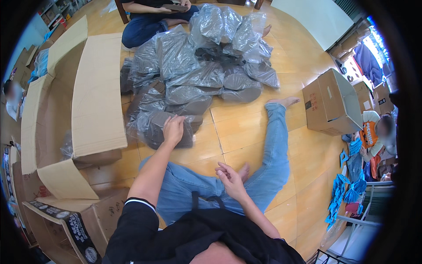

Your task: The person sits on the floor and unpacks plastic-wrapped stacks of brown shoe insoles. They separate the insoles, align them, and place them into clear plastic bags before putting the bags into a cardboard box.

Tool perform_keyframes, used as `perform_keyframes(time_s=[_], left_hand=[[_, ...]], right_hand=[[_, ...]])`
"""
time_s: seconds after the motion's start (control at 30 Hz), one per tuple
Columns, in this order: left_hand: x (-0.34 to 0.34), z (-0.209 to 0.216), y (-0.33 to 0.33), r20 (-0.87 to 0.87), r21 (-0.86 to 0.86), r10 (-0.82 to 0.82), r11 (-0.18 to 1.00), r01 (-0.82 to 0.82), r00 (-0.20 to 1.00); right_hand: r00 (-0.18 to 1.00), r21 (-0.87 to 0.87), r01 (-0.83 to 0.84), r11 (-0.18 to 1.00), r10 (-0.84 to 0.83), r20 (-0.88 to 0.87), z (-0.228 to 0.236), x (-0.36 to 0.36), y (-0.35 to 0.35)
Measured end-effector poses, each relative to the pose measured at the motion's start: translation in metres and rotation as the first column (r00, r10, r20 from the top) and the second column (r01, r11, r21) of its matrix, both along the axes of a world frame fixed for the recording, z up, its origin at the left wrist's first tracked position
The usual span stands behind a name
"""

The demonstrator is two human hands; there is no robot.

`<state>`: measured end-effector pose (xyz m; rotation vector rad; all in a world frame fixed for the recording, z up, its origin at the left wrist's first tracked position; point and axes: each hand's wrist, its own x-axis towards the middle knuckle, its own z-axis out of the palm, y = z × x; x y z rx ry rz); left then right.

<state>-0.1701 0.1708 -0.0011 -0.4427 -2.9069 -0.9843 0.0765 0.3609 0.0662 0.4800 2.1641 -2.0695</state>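
My left fingers [169, 124] touch a grey, clear-plastic-wrapped bundle [155, 122] beside the tan cardboard box [97, 92], grip unclear; my right fingers [226, 169] are empty. Probably slippery: pinch edges.

Clear-bagged grey-brown sole-shaped pieces [156, 124] in a loose floor [241, 127] heap

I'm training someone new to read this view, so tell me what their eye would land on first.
Most likely the heap of clear plastic bags holding grey-brown, sole-shaped pieces, at upper centre on the tan floor; the left hand touches its near edge. Next, the large open cardboard box along the left side. Then the bright blue bundles toward the lower right.
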Motion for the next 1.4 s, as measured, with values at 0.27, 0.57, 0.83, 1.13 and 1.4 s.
perform_keyframes(time_s=[0.27,0.57,0.83,1.13,1.4], left_hand=[[0.112,0.067,0.049,0.128,0.409,0.055,0.906,-0.103,0.99],[0.191,0.065,0.071,0.271,0.456,-0.176,0.89,0.035,0.947],[0.206,0.072,0.072,-0.001,0.342,-0.192,0.922,0.181,0.981],[0.23,0.054,0.061,0.397,0.277,-0.126,0.961,0.012,0.909],[0.221,0.05,0.06,0.504,0.373,-0.147,0.926,-0.062,0.851]], right_hand=[[0.982,0.197,0.058,0.979,-0.021,-0.188,-0.016,-0.03,0.016],[0.996,-0.108,0.081,0.991,-0.076,0.046,-0.054,-0.004,0.03],[0.993,0.348,-0.085,0.934,0.107,-0.043,-0.048,0.009,0.029],[0.894,0.477,-0.057,0.877,0.258,-0.367,-0.034,-0.003,0.022],[0.808,0.642,-0.031,0.766,0.398,-0.435,-0.029,-0.003,0.022]])
